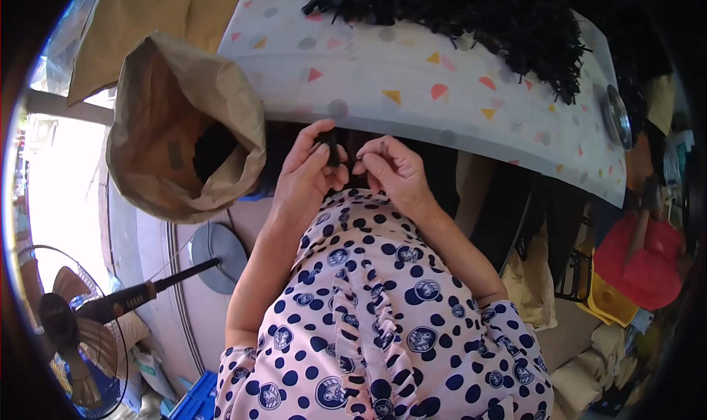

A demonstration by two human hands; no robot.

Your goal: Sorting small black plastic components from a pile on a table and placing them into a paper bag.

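Observation:
My left hand (pixel 303 171) is held in front of my body, just below the table's near edge. Its thumb and fingers close on a small black piece (pixel 333 151), whose exact kind I cannot make out. Close beside it on the right, my right hand (pixel 398 175) pinches with thumb and forefinger near that piece. What sits in the pinch is too small and dark to name. Across the back of the table lies a large heap of thin black pieces (pixel 449 18), which look like the one in my left hand.
A white tablecloth (pixel 353 74) with coloured shapes covers the table. An open brown paper bag (pixel 132 147) with something black inside stands at left. A fan (pixel 62 320) is at lower left. A round metal dish (pixel 617 116), red seat-like object (pixel 639 261) and yellow container (pixel 611 298) are at right.

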